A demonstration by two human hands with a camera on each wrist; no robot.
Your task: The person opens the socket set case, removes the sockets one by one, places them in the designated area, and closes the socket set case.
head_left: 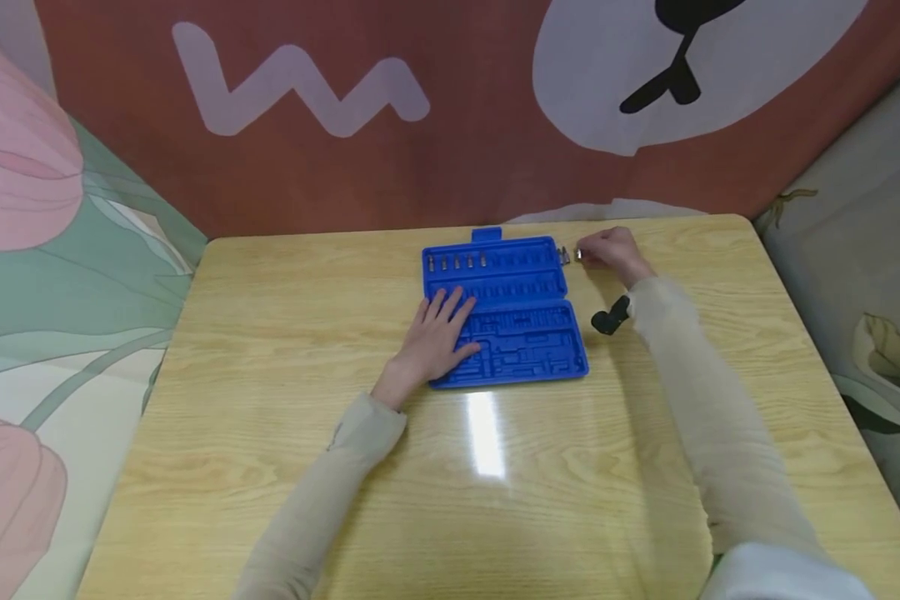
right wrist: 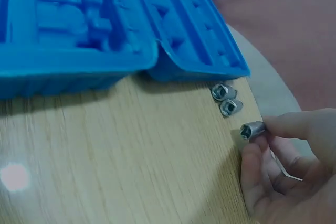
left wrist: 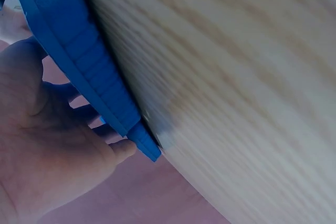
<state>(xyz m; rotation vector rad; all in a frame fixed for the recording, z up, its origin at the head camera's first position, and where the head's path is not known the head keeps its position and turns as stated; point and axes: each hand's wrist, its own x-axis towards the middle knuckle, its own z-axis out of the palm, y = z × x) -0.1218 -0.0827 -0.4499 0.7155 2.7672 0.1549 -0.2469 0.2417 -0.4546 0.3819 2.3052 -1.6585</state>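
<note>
A blue plastic socket case [head_left: 528,343] lies open on the table, its moulded slots facing up. My left hand [head_left: 433,343] rests on the case's left side with its fingers spread; the left wrist view catches the hand [left wrist: 58,135] against the case's edge [left wrist: 100,82]. Several small metal sockets [head_left: 457,261] stand in a row in the upper half. Between thumb and fingertips, my right hand [head_left: 615,252] pinches one metal socket [right wrist: 253,129] just right of the case. Two more sockets [right wrist: 226,99] lie side by side on the table between that hand and the case.
The wooden table [head_left: 292,333] ends just behind the case, against a reddish-brown printed backdrop [head_left: 330,175]. A black device [head_left: 610,318] shows at the right wrist. Floral fabric [head_left: 15,333] hangs at the left side.
</note>
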